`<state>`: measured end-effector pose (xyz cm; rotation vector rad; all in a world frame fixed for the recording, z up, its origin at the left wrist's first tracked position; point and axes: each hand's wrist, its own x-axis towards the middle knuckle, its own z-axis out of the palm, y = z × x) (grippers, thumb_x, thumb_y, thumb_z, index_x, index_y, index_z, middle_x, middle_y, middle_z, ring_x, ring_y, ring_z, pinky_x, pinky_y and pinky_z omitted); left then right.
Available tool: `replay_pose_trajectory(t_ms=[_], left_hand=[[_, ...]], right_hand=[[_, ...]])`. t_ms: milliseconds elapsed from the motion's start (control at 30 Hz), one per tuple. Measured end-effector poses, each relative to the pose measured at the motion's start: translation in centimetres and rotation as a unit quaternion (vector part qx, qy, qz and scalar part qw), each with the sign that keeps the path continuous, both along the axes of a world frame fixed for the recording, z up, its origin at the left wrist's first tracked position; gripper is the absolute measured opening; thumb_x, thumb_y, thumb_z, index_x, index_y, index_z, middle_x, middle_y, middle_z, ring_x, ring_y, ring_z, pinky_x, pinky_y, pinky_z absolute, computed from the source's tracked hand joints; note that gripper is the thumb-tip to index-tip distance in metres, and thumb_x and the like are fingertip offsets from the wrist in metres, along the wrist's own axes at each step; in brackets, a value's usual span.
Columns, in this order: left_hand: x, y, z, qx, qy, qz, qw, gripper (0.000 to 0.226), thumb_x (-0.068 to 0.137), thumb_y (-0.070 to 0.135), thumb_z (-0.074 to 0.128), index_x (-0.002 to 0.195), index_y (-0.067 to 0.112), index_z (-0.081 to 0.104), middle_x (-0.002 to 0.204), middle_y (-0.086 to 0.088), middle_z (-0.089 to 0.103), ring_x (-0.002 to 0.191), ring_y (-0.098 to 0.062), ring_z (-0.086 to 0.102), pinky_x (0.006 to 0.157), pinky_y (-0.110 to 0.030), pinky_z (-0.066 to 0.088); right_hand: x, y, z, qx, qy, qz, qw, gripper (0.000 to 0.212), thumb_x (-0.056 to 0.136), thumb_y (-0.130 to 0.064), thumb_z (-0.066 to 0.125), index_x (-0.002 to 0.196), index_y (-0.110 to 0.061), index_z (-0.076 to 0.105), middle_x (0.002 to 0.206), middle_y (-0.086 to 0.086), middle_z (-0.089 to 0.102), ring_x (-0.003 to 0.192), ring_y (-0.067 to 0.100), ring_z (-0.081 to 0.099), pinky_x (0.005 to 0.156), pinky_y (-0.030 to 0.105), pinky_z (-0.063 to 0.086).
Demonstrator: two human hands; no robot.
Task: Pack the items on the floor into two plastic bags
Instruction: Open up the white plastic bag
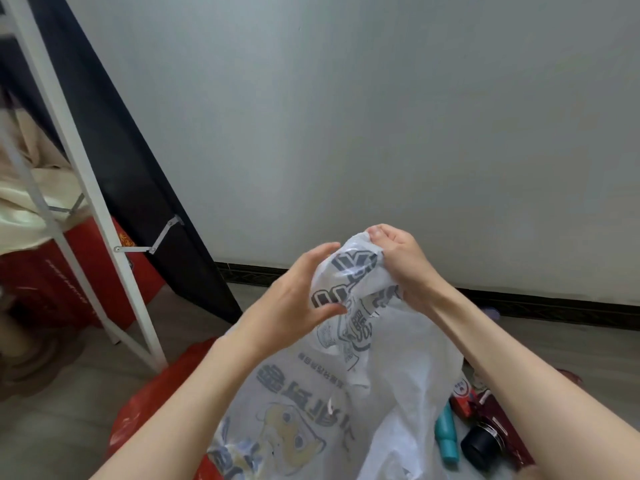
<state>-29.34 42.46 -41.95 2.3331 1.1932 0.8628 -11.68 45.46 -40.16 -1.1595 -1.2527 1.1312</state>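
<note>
Opening the white bag; nothing packed into it yet, by the look.

Red plastic bag (145,407) on the floor at left. Left hand (298,299) fingers loosely curved against the white plastic bag (349,341), held up, crumpled, translucent, grey print. Right hand (398,261) pinches its top. Next: part the mouth. Teal bottle (446,434), black jar (479,445) wait on the floor, right.
</note>
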Motion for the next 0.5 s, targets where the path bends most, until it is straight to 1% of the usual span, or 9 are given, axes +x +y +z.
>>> replay_pose_trajectory(t_ms=[67,133,200,233,300,333,400,467,500], left_hand=[[0.5,0.1,0.1,0.078,-0.019,0.007,0.997,0.044,0.082,0.022,0.068,0.121,0.017,0.05,0.102,0.02,0.053,0.086,0.004,0.051,0.076,-0.001,0.036],[0.2,0.5,0.4,0.124,-0.038,0.011,0.991,0.019,0.083,0.019,0.064,0.098,0.008,0.061,0.084,0.01,0.066,0.073,-0.001,0.057,0.067,-0.012,0.044],[-0.1,0.7,0.7,0.113,-0.056,0.044,0.991,0.011,0.085,0.016,0.064,0.087,0.006,0.067,0.074,0.002,0.07,0.067,-0.007,0.061,0.063,-0.02,0.047],[-0.2,0.8,0.9,0.094,-0.065,0.08,0.99,0.011,0.085,0.015,0.064,0.084,0.005,0.069,0.071,0.001,0.069,0.066,-0.008,0.061,0.062,-0.018,0.046],[-0.6,1.1,1.3,0.043,-0.082,0.175,0.98,0.012,0.085,0.017,0.064,0.083,0.007,0.072,0.07,0.003,0.067,0.066,-0.006,0.06,0.062,-0.014,0.043],[-0.9,1.3,1.5,0.017,-0.095,0.218,0.971,0.014,0.085,0.019,0.064,0.083,0.009,0.072,0.071,0.003,0.067,0.071,-0.007,0.061,0.064,-0.015,0.041],[-1.6,1.6,1.8,-0.034,-0.127,0.269,0.954,0.016,0.085,0.024,0.063,0.085,0.011,0.073,0.074,0.002,0.068,0.076,-0.009,0.061,0.068,-0.019,0.04],[-2.2,1.7,2.1,-0.077,-0.154,0.257,0.951,0.016,0.086,0.025,0.062,0.082,0.014,0.073,0.075,0.002,0.069,0.075,-0.008,0.061,0.069,-0.021,0.041],[-2.3,1.6,2.3,-0.096,-0.163,0.234,0.954,0.015,0.086,0.024,0.062,0.079,0.016,0.072,0.075,0.002,0.069,0.072,-0.006,0.06,0.067,-0.019,0.042]], right_hand=[[0.0,0.2,-0.3,0.007,-0.014,-0.024,1.0,0.03,0.098,-0.019,0.041,0.072,-0.014,0.054,0.062,-0.003,0.057,0.05,0.004,0.053,0.05,0.018,0.043],[0.6,0.8,-1.0,0.017,-0.082,-0.071,0.994,0.021,0.095,-0.019,0.046,0.077,-0.015,0.055,0.07,-0.003,0.055,0.066,0.011,0.053,0.062,0.023,0.043],[1.3,1.0,-1.8,0.049,-0.158,-0.106,0.98,0.009,0.092,-0.016,0.05,0.085,-0.016,0.056,0.078,-0.005,0.056,0.076,0.011,0.052,0.07,0.021,0.041],[1.4,0.9,-2.0,0.088,-0.181,-0.123,0.972,0.007,0.092,-0.015,0.051,0.087,-0.016,0.056,0.082,-0.004,0.058,0.076,0.008,0.053,0.07,0.017,0.041],[1.4,-0.1,-1.8,0.213,-0.213,-0.153,0.941,0.005,0.09,-0.016,0.052,0.092,-0.015,0.056,0.091,0.0,0.056,0.077,0.003,0.052,0.07,0.007,0.039],[1.3,-0.6,-1.6,0.277,-0.239,-0.155,0.918,0.011,0.089,-0.02,0.052,0.095,-0.012,0.057,0.094,0.001,0.055,0.079,0.006,0.053,0.073,0.006,0.039],[0.9,-1.4,-1.8,0.372,-0.329,-0.111,0.861,0.032,0.085,-0.03,0.054,0.105,-0.005,0.057,0.103,0.006,0.057,0.093,0.015,0.054,0.085,0.016,0.041],[0.3,-1.7,-2.6,0.409,-0.431,-0.053,0.803,0.049,0.083,-0.038,0.056,0.12,-0.005,0.053,0.118,0.009,0.057,0.109,0.019,0.051,0.096,0.028,0.04],[0.0,-1.8,-2.8,0.406,-0.456,-0.03,0.792,0.056,0.082,-0.041,0.056,0.125,-0.006,0.049,0.124,0.009,0.055,0.115,0.02,0.049,0.1,0.031,0.04]])
